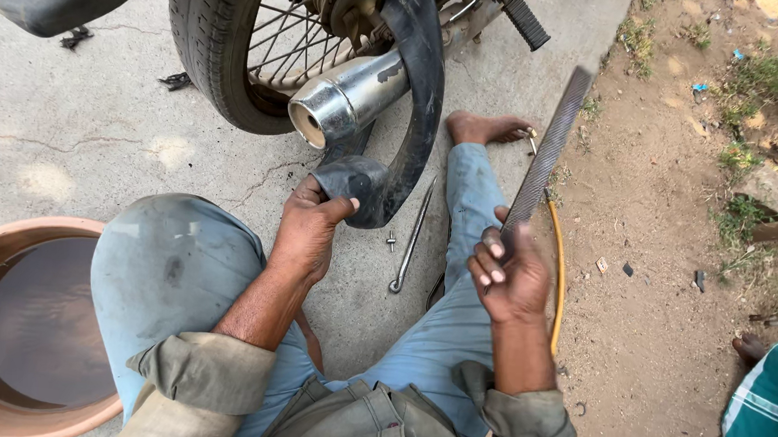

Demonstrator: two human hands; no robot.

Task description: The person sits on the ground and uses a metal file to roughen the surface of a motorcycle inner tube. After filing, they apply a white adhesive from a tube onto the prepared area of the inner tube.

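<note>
At the near left sits a round terracotta-coloured basin (21,229) holding dark, still water; its rim is cut off by the frame edge. Right of it rises the person's bent knee in pale blue, dusty trousers. Beyond, on cracked grey concrete (78,126), stands a motorcycle wheel (217,54) with a ribbed black tyre and thin wire spokes, its top cut off. A shiny chrome exhaust pipe (346,99) points out from it toward the viewer.

The left hand (305,232) is closed around a fold of a smooth black rubber inner tube (411,106), thumb pressed over the bunched end; the tube loops up past the exhaust to the far wheel, where its upper part is hidden. On the concrete just right lie a slim metal tyre lever (410,241) and a tiny fitting, too small to identify.

The right hand (509,280) pinches the lower end of a long flat rasp (545,155) with a rough, cross-hatched grey face, fingers curled over the handle, which is hidden. A yellow hose (560,270) runs behind it over bare dirt. At the far right edge, a foot and striped green cloth of another person are cut off.
</note>
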